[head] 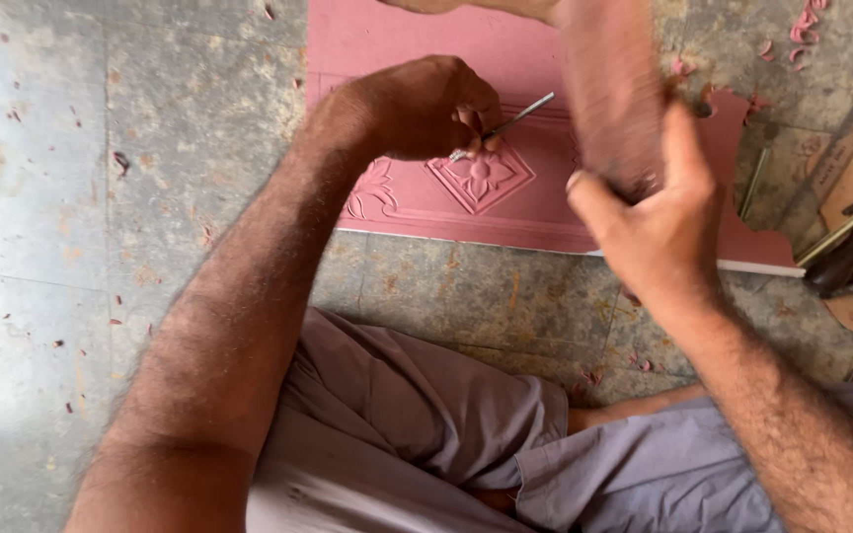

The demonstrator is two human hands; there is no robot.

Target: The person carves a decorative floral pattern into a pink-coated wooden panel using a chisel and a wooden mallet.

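Board: pink carved panel [535, 192] lies flat on the stone floor [150, 148], in front of the seated person's knees; white edge faces the person.
Carving: diamond with a flower [483, 176] cut in relief near the panel's middle; a leafy scroll [372, 192] just left of it.
Left hand: left hand [417, 107] is curled tight, fingers pinching a thin metal chisel [510, 123]; tip rests on the panel at the top of the diamond.
Right hand: right hand [659, 212] is wrapped around a blurred reddish-brown block [609, 94], thumb up along its side; block is raised above the panel, right of the chisel's upper end.
Shavings: pink chips [802, 30] lie scattered on the floor at upper right; small flecks dot the floor at left.
Tools: several long-handled tools [846, 242] lie loose on the floor at the right edge, beside the panel's scalloped corner; kind is hard to tell.
Containers: tools and shavings lie loose on the floor.
Clothing: grey trousers [417, 424] cover the folded legs at the bottom.
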